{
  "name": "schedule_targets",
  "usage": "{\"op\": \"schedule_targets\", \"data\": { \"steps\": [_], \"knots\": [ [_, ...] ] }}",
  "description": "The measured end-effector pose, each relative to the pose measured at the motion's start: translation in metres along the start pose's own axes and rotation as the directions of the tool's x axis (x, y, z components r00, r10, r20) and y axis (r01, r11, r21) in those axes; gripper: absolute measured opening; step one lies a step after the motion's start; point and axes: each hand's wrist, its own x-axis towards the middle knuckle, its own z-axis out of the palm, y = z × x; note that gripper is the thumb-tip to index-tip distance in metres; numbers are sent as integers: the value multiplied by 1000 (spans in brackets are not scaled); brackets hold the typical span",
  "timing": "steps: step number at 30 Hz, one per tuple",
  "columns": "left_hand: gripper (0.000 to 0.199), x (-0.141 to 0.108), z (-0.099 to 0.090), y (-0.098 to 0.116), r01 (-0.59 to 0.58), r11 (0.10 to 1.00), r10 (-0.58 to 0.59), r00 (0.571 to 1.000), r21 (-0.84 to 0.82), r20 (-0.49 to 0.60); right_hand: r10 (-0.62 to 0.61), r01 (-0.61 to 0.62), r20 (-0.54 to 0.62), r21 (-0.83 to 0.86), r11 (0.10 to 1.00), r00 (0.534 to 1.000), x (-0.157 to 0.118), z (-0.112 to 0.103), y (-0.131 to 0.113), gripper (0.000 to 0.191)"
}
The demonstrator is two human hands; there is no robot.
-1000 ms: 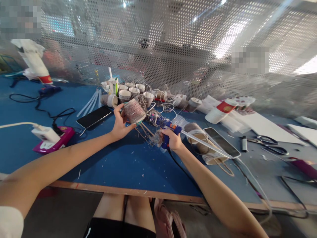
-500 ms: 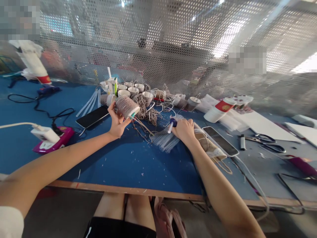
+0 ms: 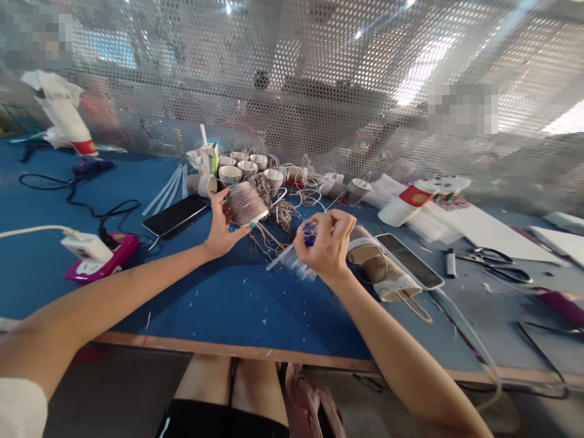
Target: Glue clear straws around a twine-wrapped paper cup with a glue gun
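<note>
My left hand (image 3: 221,228) grips a paper cup (image 3: 246,204) wrapped in grey-brown cord, tilted sideways above the table, with its fingers on one end and the thumb at the other. Loose cord (image 3: 269,237) trails below it. In front of me, my right hand (image 3: 325,243) has its fingers curled around a small blue object (image 3: 310,230) with a clear part; the fingers hide most of it. Beneath that hand lies a pile of clear thin sticks (image 3: 298,264). Brown cord-handled cups (image 3: 378,267) lie on their side by the right wrist.
Several cord-wrapped cups (image 3: 230,175) and tangled cord (image 3: 280,213) stand along the perforated metal screen (image 3: 292,109). A black phone (image 3: 176,216) and purple power strip (image 3: 103,258) lie left. On the right are another phone (image 3: 410,260), scissors (image 3: 495,257) and white cups (image 3: 404,207).
My right hand has lifted and turned, its fingers now curled upward around the blue object, whose white tip no longer shows. My left hand has shifted slightly right and turned the wrapped cup.
</note>
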Motion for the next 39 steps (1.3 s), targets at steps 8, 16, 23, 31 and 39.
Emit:
{"op": "schedule_targets", "data": {
  "steps": [8, 16, 23, 31, 39],
  "knots": [
    [85, -2, 2, 3, 66, 996, -64, 998, 61, -27, -5, -447, 562, 662, 602, 827, -4, 14, -22, 38],
    [89, -1, -1, 1, 35, 991, -40, 998, 126, 37, -59, -722, 750, 653, 229, 659, 1, 17, -26, 55],
    [87, -1, -1, 4, 47, 987, -64, 992, 155, 105, 99, -687, 685, 691, 225, 722, 3, 17, -21, 54],
    [79, 1, -1, 10, 15, 988, -44, 982, 156, 185, 205, -683, 656, 654, 325, 726, 4, 24, -14, 57],
    [79, 0, 0, 12, 29, 996, -45, 977, 79, 208, 214, -633, 613, 625, 457, 761, 4, 26, -9, 63]
  ]
}}
